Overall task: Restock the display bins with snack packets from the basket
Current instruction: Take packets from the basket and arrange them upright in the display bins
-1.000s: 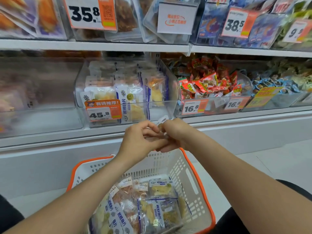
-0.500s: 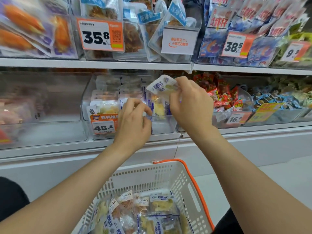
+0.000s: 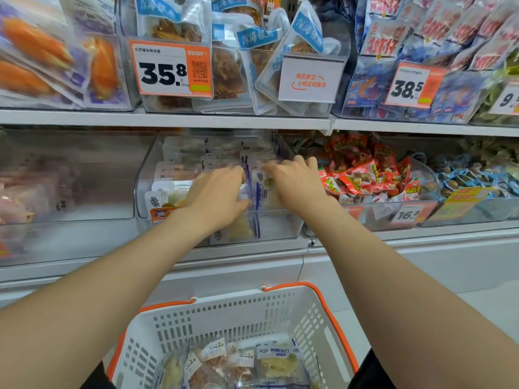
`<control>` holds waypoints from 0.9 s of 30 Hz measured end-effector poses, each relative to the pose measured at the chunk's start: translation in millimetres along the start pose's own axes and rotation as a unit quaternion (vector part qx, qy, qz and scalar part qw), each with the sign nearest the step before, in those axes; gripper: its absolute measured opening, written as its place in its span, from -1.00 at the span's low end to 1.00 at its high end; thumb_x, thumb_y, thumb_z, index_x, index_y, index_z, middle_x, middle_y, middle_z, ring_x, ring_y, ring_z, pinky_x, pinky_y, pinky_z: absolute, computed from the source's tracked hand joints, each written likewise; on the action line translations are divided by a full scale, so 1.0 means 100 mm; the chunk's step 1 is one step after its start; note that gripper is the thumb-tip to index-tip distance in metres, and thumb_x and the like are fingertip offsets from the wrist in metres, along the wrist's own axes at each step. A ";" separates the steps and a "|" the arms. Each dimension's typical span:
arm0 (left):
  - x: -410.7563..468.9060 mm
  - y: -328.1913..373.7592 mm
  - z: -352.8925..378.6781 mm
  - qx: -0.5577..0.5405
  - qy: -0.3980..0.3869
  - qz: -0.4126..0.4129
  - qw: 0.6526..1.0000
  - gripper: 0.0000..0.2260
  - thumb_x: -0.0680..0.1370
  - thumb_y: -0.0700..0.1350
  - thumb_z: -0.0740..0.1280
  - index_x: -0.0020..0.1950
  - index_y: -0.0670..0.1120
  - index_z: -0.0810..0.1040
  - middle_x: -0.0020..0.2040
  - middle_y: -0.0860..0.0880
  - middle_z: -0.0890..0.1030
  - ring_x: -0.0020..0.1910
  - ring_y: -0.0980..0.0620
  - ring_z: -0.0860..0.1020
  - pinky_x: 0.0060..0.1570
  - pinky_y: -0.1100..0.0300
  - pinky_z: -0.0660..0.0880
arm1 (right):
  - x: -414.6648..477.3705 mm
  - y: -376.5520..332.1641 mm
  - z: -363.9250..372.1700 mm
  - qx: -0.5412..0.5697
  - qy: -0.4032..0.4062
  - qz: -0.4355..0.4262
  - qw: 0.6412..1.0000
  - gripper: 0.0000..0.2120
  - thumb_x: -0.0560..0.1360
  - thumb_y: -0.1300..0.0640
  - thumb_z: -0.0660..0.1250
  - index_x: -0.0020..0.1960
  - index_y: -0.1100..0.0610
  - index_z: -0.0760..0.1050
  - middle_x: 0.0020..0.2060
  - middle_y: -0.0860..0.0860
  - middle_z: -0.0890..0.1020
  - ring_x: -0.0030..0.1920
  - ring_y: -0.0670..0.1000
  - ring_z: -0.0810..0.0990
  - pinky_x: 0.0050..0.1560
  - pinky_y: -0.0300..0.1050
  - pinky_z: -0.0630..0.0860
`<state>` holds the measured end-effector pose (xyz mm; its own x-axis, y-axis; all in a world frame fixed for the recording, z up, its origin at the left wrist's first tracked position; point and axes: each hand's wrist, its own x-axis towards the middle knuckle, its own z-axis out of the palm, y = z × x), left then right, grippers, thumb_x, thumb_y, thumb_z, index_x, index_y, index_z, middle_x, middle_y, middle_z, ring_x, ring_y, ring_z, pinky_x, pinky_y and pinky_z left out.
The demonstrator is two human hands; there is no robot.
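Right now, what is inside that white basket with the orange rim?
The basket holds clear snack packets with white and blue labels, piled at the bottom. What lies beneath the top layer is covered, and the frame cuts off the near end.

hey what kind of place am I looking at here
Most likely a snack aisle in a shop: shelves carry clear display bins of packets, orange price tags hang on them, and a shopping basket sits below.

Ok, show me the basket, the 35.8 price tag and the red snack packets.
basket (image 3: 224,318), head view, white slotted back wall.
35.8 price tag (image 3: 163,73), head view, on the printed digits.
red snack packets (image 3: 362,175), head view, middle of the pile.
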<state>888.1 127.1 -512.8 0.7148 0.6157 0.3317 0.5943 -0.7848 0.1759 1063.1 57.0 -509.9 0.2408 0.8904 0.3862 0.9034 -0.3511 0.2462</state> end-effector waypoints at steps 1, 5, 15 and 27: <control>0.05 -0.01 -0.01 0.002 -0.004 -0.006 1.000 -0.57 0.50 0.17 0.51 0.22 -0.01 0.48 0.17 -0.03 0.60 0.16 -0.13 0.58 0.12 -0.05 0.50 | 0.04 -0.01 0.04 -0.009 -0.006 -0.006 1.000 -0.46 0.57 0.25 0.28 0.48 -0.11 0.39 0.24 0.03 0.63 0.22 0.22 0.51 0.17 0.13 0.30; 0.23 -0.02 0.01 0.082 -0.047 -0.015 0.995 -0.23 0.34 0.23 0.63 0.40 -0.04 0.40 0.30 -0.09 0.55 0.28 -0.19 0.53 0.23 -0.13 0.45 | 0.18 -0.02 0.13 -0.020 -0.043 -0.015 0.999 -0.41 0.48 0.22 0.37 0.48 -0.03 0.37 0.25 0.08 0.62 0.26 0.23 0.51 0.23 0.12 0.32; 0.43 -0.14 0.05 0.128 -0.152 -0.022 0.980 -0.20 0.35 0.12 0.65 0.43 -0.02 0.29 0.37 -0.10 0.46 0.38 -0.21 0.44 0.36 -0.26 0.34 | 0.43 -0.04 0.37 -0.035 -0.075 -0.038 0.996 -0.31 0.47 0.16 0.44 0.50 0.10 0.22 0.32 0.22 0.48 0.32 0.27 0.45 0.26 0.12 0.43; 0.38 -0.14 0.03 0.158 -0.139 -0.025 0.977 -0.16 0.37 0.07 0.65 0.49 -0.04 0.25 0.40 -0.10 0.42 0.37 -0.21 0.44 0.33 -0.26 0.33 | 0.36 -0.11 0.34 0.108 -0.113 0.023 0.987 -0.77 0.51 0.31 0.30 0.13 0.12 0.52 0.10 0.20 0.63 0.11 0.30 0.63 -0.04 0.04 0.50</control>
<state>908.8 161.6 -505.4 0.7278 0.6834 0.0575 0.6844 -0.7183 -0.1246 1074.2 103.1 -528.5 0.3351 0.9251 0.1787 0.9380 -0.3454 0.0288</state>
